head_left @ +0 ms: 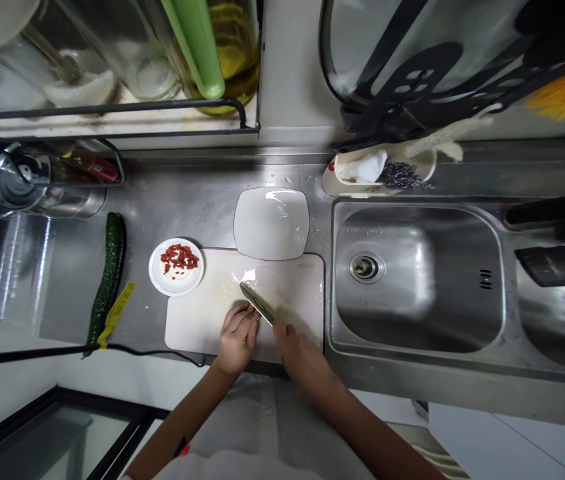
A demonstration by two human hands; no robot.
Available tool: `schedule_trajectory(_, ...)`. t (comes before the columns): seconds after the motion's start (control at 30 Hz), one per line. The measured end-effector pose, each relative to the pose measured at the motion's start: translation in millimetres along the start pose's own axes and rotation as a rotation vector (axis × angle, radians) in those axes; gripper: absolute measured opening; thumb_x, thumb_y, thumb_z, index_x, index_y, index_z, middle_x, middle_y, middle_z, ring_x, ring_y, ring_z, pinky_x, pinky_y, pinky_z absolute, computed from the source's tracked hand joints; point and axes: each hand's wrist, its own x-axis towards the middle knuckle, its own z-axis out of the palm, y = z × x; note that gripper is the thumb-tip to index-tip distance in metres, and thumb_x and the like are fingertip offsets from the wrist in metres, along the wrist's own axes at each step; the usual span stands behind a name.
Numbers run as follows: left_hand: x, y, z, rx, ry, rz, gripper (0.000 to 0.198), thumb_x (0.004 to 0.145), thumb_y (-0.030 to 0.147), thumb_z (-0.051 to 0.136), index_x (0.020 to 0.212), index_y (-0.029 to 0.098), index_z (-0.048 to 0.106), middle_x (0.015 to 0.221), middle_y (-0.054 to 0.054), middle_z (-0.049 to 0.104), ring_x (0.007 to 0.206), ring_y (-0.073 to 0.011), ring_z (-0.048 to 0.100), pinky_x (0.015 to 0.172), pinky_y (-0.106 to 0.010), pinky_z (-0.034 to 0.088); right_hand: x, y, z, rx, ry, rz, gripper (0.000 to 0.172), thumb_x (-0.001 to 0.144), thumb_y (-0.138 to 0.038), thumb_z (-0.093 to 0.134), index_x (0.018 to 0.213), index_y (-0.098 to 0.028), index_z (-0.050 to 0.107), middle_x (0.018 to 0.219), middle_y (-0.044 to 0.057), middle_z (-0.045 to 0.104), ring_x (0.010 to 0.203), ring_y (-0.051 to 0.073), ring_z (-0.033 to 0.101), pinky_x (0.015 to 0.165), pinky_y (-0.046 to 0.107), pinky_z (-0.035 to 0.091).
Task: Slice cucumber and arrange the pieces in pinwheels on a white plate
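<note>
At the tabletop's point(197, 200) near edge: right hand point(296, 347) grips knife point(258, 305); left hand point(237, 335) curled, fingertips pressing cutting board point(197, 320). Steel surface, sink point(417, 273) toward right edge.

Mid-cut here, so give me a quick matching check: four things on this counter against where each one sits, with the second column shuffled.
1. cucumber
2. small round plate
3. square plate
4. knife

A. in the right hand's grip, blade over the cutting board
B. on the steel counter, left of the cutting board
C. at the cutting board's far edge, near the sink
D. at the cutting board's far left corner, holding red pieces

Pairs: 1-B, 2-D, 3-C, 4-A.
</note>
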Motion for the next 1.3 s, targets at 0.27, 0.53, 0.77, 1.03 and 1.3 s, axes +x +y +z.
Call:
schedule_trajectory(0.27, 5, 4, -4.0, -0.013, 0.003, 0.003, 0.019, 0.086, 0.01, 0.052, 0.099, 0.018, 0.064, 0.094, -0.005, 0.069, 0.098, -0.0176, 0.062, 0.092, -0.038, 0.05, -1, 7, 11, 0.006, 0.024, 0.023, 0.041, 0.087, -0.005, 0.029, 0.123, -0.016, 0.046, 0.095, 0.009, 0.062, 0.078, 0.017, 0.063, 0.063, 0.025, 0.042)
schedule_trajectory(0.53, 2, 3, -4.2, -0.025, -0.012, -0.027, 0.018, 0.085, 0.01, 0.053, 0.098, 0.017, 0.063, 0.095, -0.006, 0.068, 0.1, -0.0182, 0.06, 0.091, -0.038, 0.05, -38, 11, 1, -0.037, -0.027, 0.053, 0.047, 0.084, -0.002, 0.032, 0.126, -0.018, 0.044, 0.097, 0.009, 0.062, 0.077, 0.018, 0.065, 0.06, 0.025, 0.044)
schedule_trajectory(0.77, 0, 1, -3.3, -0.009, -0.02, -0.033, 0.016, 0.086, 0.011, 0.051, 0.096, 0.017, 0.062, 0.097, -0.007, 0.067, 0.1, -0.0185, 0.059, 0.092, -0.038, 0.049, -55, 9, -2, -0.048, -0.05, 0.064, 0.044, 0.086, -0.001, 0.031, 0.122, -0.019, 0.047, 0.093, 0.007, 0.063, 0.074, 0.017, 0.065, 0.056, 0.023, 0.04)
schedule_trajectory(1.03, -1, 0, -2.4, -0.016, -0.022, -0.033, 0.018, 0.086, 0.011, 0.051, 0.099, 0.017, 0.062, 0.099, -0.007, 0.067, 0.1, -0.0186, 0.06, 0.091, -0.038, 0.049, -59, 8, -1, -0.025, -0.044, 0.071, 0.045, 0.086, -0.001, 0.03, 0.125, -0.019, 0.045, 0.093, 0.008, 0.062, 0.075, 0.018, 0.065, 0.056, 0.024, 0.04)
schedule_trajectory(1.3, -1, 0, -2.9, -0.015, -0.028, -0.029, 0.017, 0.086, 0.01, 0.051, 0.097, 0.017, 0.062, 0.097, -0.007, 0.067, 0.1, -0.0189, 0.06, 0.091, -0.039, 0.049, -56, 9, -2, -0.022, -0.058, 0.08, 0.043, 0.086, -0.002, 0.031, 0.123, -0.02, 0.046, 0.093, 0.008, 0.062, 0.074, 0.018, 0.065, 0.055, 0.024, 0.039)
